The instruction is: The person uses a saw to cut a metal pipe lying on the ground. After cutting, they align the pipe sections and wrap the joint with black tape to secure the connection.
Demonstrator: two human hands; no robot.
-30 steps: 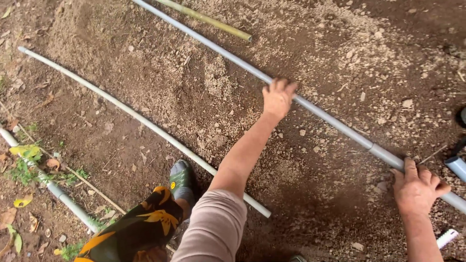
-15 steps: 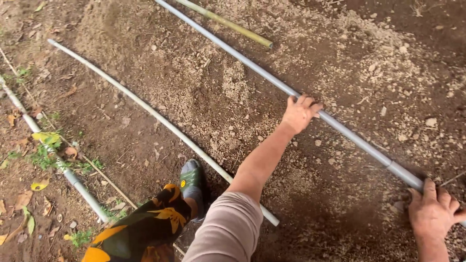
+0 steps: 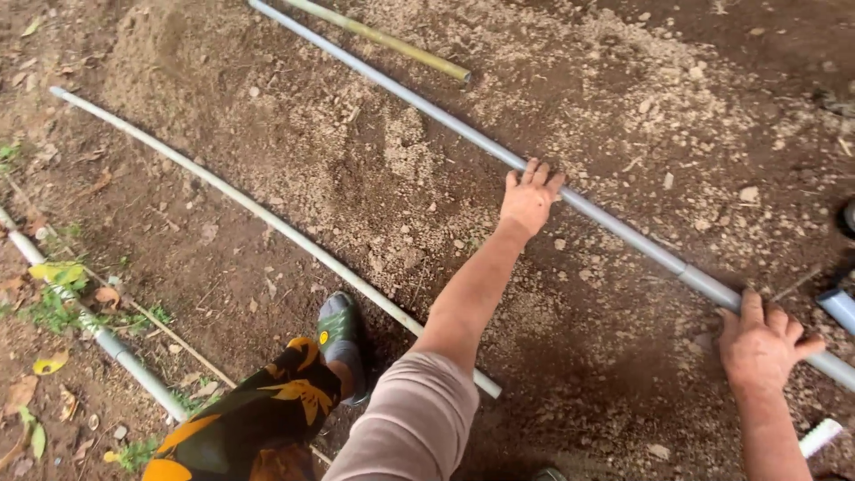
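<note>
Head view looks down on bare soil where a long grey pipe [image 3: 614, 233] lies slantwise from upper left to lower right. Left hand [image 3: 529, 198] rests on its middle, fingers draped over the top, palm pressing down rather than closed around it. Right hand [image 3: 762, 343] sits farther down, just past a joint collar, fingers spread over the pipe and likewise not wrapped shut. Both hands seem to be steadying or seating the pipe against the ground; a lift or shift would call for curling the fingers under it first. A white pipe [image 3: 267, 218] lies well apart to the left, running past a green shoe [image 3: 338, 334]. A yellowish rod [image 3: 383, 40] lies near the grey pipe's far end.
</note>
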